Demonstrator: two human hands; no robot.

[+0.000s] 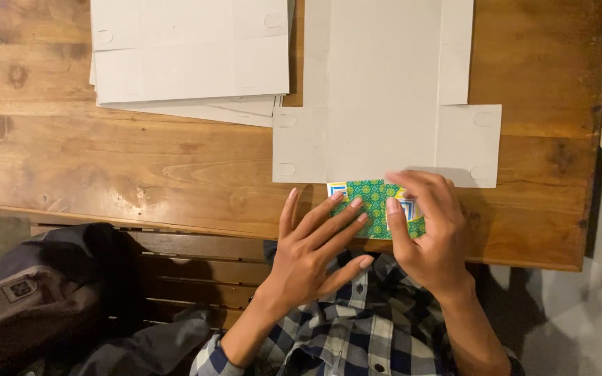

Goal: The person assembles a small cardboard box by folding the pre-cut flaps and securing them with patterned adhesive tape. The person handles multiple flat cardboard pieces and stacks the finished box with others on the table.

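Folding stage: left hand (315,244) flat, fingers spread, right hand (423,230) pinching green patterned flap (374,205) of box blank (384,132) on tabletop (141,167). Next probably needs firm crease.

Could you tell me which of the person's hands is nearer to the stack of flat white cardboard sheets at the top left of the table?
Left. The left hand lies below and right of the stack of flat white cardboard sheets; the right hand is farther right, on the green patterned flap.
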